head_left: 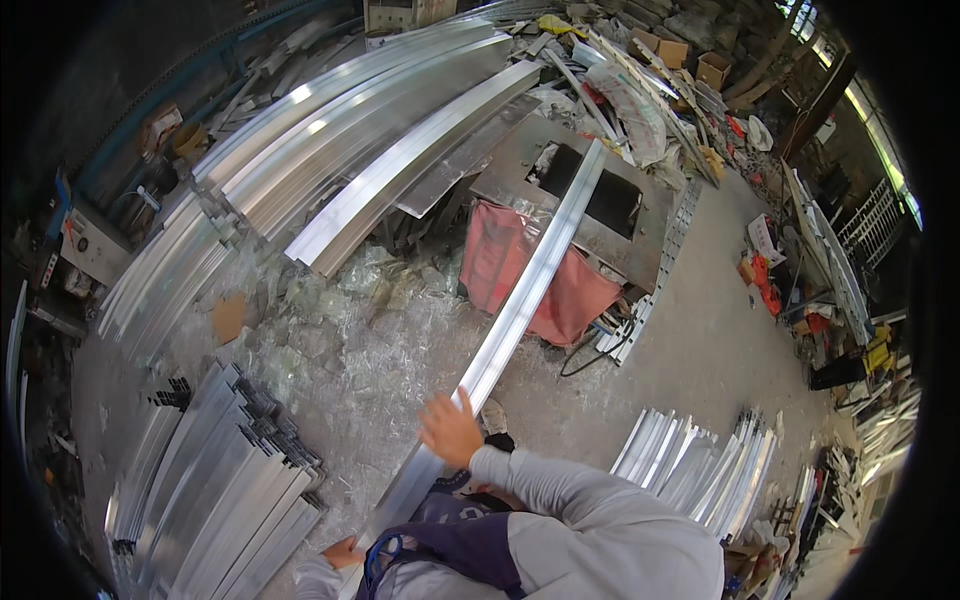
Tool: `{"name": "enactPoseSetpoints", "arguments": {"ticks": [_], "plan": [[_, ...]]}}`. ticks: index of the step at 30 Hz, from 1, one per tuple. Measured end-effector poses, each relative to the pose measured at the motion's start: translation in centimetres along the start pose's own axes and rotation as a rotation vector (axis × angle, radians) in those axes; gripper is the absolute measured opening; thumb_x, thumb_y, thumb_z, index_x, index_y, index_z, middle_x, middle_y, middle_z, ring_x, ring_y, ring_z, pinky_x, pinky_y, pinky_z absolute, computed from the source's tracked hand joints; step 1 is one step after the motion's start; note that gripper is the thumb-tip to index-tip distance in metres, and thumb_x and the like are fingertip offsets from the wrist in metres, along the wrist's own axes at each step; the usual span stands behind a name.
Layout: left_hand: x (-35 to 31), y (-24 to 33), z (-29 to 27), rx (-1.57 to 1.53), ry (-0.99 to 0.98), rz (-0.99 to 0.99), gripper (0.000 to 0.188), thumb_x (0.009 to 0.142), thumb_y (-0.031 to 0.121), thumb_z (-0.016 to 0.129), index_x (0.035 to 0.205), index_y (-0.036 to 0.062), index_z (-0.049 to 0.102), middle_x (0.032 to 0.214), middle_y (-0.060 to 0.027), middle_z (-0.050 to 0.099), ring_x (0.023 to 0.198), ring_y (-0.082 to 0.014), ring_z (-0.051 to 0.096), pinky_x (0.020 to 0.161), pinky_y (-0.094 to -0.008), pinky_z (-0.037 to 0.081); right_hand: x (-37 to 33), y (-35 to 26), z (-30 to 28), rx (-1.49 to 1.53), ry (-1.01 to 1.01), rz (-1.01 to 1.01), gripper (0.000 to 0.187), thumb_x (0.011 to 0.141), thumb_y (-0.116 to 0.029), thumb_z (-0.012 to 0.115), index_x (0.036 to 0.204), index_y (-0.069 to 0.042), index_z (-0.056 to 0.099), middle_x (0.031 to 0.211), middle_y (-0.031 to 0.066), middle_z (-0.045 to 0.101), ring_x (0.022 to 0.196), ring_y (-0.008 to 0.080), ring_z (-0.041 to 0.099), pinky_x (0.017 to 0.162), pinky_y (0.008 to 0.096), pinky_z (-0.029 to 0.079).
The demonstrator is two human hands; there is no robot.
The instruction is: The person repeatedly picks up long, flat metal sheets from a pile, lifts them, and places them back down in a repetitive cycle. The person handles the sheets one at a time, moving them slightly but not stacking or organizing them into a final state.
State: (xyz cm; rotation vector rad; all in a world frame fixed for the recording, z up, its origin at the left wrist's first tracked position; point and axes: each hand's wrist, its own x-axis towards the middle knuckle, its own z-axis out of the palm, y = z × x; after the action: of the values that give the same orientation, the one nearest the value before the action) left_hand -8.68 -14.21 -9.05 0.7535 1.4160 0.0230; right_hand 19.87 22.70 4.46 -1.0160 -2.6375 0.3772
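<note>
A long silver aluminium profile (pixel 530 285) runs slantwise from beside my body up to the far machine table. My right hand (pixel 452 430) grips its near part, with fingers over the left edge and thumb on the upper face. Lower down, my left hand (pixel 343 552) is closed at the profile's near end; its fingers are partly hidden. The far end of the profile rests over a metal table (pixel 515 165) with a dark rectangular opening. A red cloth (pixel 495 255) hangs from the table's near side, beneath the profile.
Stacked aluminium profiles (pixel 215 480) lie at my lower left, with another bundle (pixel 690 465) at the right. Longer profiles (pixel 350 130) fill the far left. Crumpled clear plastic film (pixel 350 320) covers floor between them. Cartons (pixel 712 70) and scrap crowd the back right.
</note>
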Motion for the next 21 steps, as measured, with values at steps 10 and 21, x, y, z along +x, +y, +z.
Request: {"name": "enactPoseSetpoints", "arguments": {"ticks": [10,21], "plan": [[-2.3,2.0,1.5,-0.163,0.120,-0.149,0.062,0.075,0.041,0.079,0.116,0.0005,0.055,0.103,-0.0098,0.062,0.095,-0.0177,0.058,0.083,-0.0315,0.045,-1.9,-0.9,0.9,0.082,0.005,-0.111,0.034,0.089,-0.038,0.057,0.114,-0.016,0.065,0.118,0.0061,0.060,0.123,0.0261,0.049,0.111,0.0613,0.019],[17.3,51.5,-1.2,0.015,0.261,0.348,0.077,0.072,0.053,0.076,0.125,0.0006,0.057,0.116,-0.0182,0.065,0.106,-0.0280,0.062,0.092,-0.0354,0.047,15.4,37.5,-15.1,-0.423,0.354,-0.059,0.020,0.087,-0.019,0.054,0.095,-0.004,0.065,0.115,0.0167,0.060,0.113,0.0342,0.051,0.100,0.0436,0.039]]}}
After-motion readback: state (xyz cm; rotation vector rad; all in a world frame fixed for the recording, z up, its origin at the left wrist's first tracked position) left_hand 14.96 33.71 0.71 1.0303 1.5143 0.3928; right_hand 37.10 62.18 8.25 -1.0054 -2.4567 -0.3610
